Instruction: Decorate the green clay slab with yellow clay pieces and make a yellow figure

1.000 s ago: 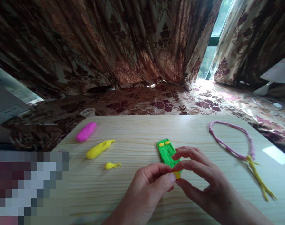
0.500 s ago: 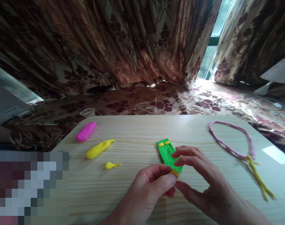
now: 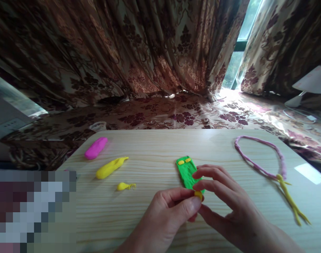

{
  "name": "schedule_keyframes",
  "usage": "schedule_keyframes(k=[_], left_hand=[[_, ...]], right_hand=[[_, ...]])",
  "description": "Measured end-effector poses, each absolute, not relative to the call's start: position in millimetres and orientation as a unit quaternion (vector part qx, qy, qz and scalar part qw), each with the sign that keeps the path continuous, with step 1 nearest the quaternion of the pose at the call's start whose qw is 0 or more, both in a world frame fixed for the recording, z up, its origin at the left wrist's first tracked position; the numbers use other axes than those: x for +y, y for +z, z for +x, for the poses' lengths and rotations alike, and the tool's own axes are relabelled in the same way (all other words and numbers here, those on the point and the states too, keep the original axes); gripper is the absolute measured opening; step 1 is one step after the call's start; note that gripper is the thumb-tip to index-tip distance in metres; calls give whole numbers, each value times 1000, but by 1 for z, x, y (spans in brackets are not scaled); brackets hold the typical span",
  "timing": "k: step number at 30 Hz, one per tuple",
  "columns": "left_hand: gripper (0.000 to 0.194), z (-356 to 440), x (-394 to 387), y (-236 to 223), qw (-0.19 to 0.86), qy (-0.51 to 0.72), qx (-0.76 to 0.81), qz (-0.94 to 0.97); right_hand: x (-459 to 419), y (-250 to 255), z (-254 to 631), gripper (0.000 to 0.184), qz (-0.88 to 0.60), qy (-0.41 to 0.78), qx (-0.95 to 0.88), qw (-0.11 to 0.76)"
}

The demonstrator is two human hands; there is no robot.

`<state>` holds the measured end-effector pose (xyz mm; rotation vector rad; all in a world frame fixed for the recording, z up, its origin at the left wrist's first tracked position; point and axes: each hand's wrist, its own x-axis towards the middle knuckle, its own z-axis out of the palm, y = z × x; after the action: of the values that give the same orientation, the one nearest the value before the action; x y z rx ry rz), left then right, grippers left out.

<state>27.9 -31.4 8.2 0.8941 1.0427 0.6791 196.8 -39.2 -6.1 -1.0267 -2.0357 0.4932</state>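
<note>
My left hand (image 3: 173, 212) pinches a small yellow clay piece (image 3: 198, 194) between thumb and forefinger. My right hand (image 3: 229, 196) curves around the same piece from the right, its thumb and a fingertip at the edges, the other visible finger lifted. Just beyond the fingers lies a flat green clay slab (image 3: 186, 174), its lower end partly covered by the hands. Two small yellow clay pieces, a left one (image 3: 181, 162) and a right one (image 3: 188, 160), sit near its far end.
To the left lie a pink clay lump (image 3: 96, 148), a long yellow clay lump (image 3: 111, 168) and a small yellow blob (image 3: 122, 186). On the right, a pinkish-purple clay loop (image 3: 255, 164) joins a forked yellow strand (image 3: 290, 200). A lamp (image 3: 312, 80) stands beyond the wooden table (image 3: 155, 140).
The yellow piece has turned in my fingertips and shows more of its face. My right fingers have moved slightly down, closer to it. The clay on the table stays put.
</note>
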Motion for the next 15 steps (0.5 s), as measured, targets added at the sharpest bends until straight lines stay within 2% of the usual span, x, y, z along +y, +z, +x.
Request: schedule_keyframes(k=[9, 15], left_hand=[[16, 26, -29, 14, 733, 295, 468, 396], [15, 28, -29, 14, 730, 305, 469, 393]], right_hand=[[-40, -6, 197, 28, -409, 204, -806, 377], [-39, -7, 196, 33, -402, 197, -810, 379]])
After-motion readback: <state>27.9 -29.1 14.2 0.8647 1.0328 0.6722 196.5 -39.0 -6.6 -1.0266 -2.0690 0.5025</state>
